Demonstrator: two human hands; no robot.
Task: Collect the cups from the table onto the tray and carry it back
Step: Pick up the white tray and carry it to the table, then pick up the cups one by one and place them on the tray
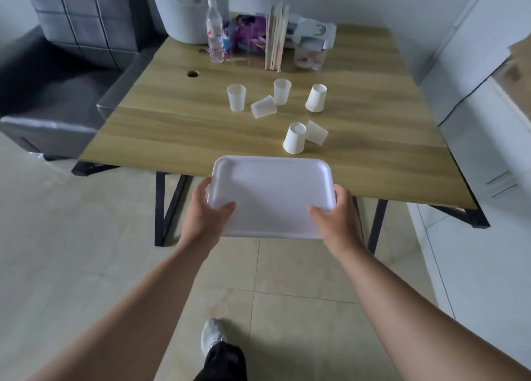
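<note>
I hold an empty white tray point(270, 191) level, its far half over the near edge of the wooden table point(172, 133). My left hand point(205, 211) grips the tray's left near corner and my right hand point(334, 212) grips its right near corner. Several white paper cups stand or lie on the table beyond the tray: an upright cup point(236, 97), one on its side point(263, 107), an upright one point(281, 91), an upside-down one point(316, 98), another upside-down one point(294, 137) and one lying behind it point(317, 132).
At the table's far edge stand a water bottle point(215, 32), a purple packet point(250, 34), a holder of wooden sticks point(276, 37) and a clear container point(309, 55). A grey armchair point(69, 64) sits left. White cabinets point(488, 122) line the right. My shoe point(212, 336) is on the tiled floor.
</note>
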